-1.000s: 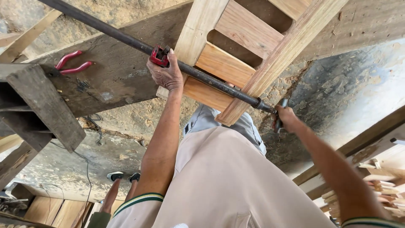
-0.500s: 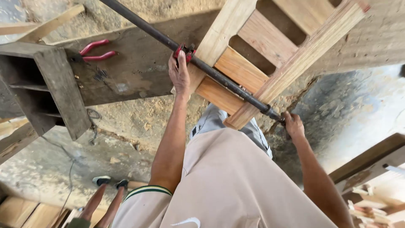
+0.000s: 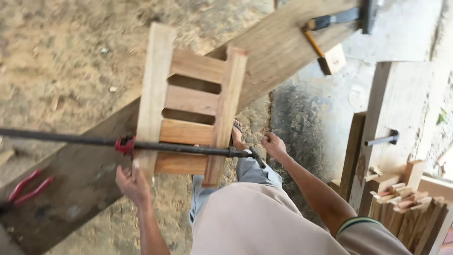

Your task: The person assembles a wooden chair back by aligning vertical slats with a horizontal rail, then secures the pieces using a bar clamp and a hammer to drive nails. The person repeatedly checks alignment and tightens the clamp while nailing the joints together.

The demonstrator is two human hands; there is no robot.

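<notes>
Frame (image 3: 191,106), slatted wood, lies on plank (image 3: 278,52), bar clamp (image 3: 141,145) across near end. Left hand (image 3: 134,184) closed on frame's near-left corner; right hand (image 3: 273,146) w/ fingers curled at clamp handle.

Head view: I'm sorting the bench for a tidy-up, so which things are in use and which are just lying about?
In use:
- slatted wooden frame
- long bar clamp across it
- left hand at the frame's lower end
- right hand at the clamp handle

Lying about:
- red pliers
- hammer
- stacked wood offcuts
</notes>
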